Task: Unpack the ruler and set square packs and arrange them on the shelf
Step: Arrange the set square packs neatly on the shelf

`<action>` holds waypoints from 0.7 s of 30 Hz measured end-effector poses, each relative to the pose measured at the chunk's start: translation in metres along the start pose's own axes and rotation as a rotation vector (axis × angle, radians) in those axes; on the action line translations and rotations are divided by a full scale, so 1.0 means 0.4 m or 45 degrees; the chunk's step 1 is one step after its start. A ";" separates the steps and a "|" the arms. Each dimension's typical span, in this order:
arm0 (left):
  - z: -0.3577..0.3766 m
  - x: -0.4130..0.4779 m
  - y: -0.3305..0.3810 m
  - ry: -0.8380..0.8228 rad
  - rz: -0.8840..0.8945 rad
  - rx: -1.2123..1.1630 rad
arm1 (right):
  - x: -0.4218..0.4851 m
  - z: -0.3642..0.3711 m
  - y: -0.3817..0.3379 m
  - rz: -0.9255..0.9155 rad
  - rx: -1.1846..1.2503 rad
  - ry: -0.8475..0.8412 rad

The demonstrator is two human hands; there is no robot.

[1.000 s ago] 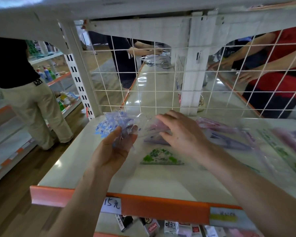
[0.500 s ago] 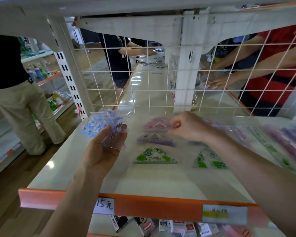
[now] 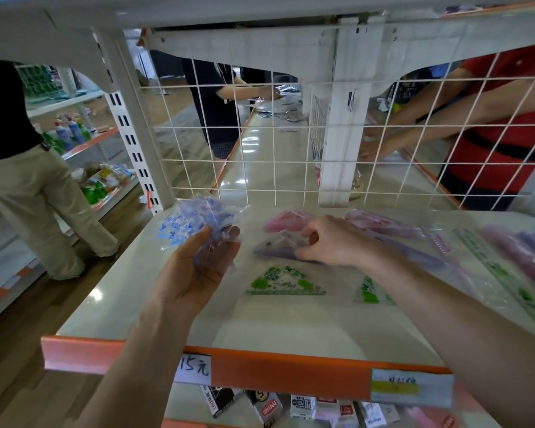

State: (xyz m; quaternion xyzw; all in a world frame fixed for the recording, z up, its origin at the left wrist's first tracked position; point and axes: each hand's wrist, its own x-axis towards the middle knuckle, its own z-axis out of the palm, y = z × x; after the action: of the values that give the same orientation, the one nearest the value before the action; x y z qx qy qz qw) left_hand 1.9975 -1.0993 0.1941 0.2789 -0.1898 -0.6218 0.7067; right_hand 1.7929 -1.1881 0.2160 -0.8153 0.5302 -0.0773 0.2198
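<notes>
My left hand holds a crumpled clear wrapper with a blue-patterned set square above the shelf's left side. My right hand has curled fingers pinching the purple set square that lies flat on the cream shelf. A pink set square lies just behind it and a green one just in front. Another green set square peeks out beside my right forearm. Long ruler packs in purple, pink and green lie spread to the right.
A white wire grid backs the shelf, beside a white upright post. An orange price strip edges the front. Small boxed items sit on the shelf below. People stand at the left and behind the grid.
My right hand moved from flat over the packs to the purple set square, fingers curling onto it. My left hand stayed raised with the blue pack.
</notes>
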 end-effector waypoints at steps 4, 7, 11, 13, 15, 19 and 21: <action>0.001 0.002 -0.005 0.001 -0.014 0.018 | -0.002 0.007 -0.004 -0.022 -0.074 0.003; -0.002 0.003 -0.003 0.008 -0.027 0.025 | 0.000 0.010 -0.009 -0.034 -0.091 0.014; 0.007 -0.004 -0.007 0.001 -0.046 0.063 | -0.003 0.000 -0.009 -0.095 -0.126 0.073; 0.013 -0.007 -0.007 0.001 -0.053 0.084 | -0.005 -0.017 -0.027 -0.215 0.059 0.212; 0.016 -0.008 -0.008 0.000 -0.061 0.109 | -0.004 -0.034 -0.057 -0.313 0.390 0.211; 0.016 -0.015 -0.006 -0.049 -0.075 0.163 | -0.008 -0.031 -0.114 -0.311 0.742 0.000; 0.019 -0.018 -0.006 -0.064 -0.075 0.185 | -0.004 -0.024 -0.119 -0.318 0.758 0.012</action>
State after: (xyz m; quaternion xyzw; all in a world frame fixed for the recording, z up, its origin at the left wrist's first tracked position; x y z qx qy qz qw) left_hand 1.9901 -1.0935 0.1990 0.3192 -0.2439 -0.6336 0.6612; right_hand 1.8282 -1.1732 0.2457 -0.7735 0.3812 -0.2592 0.4349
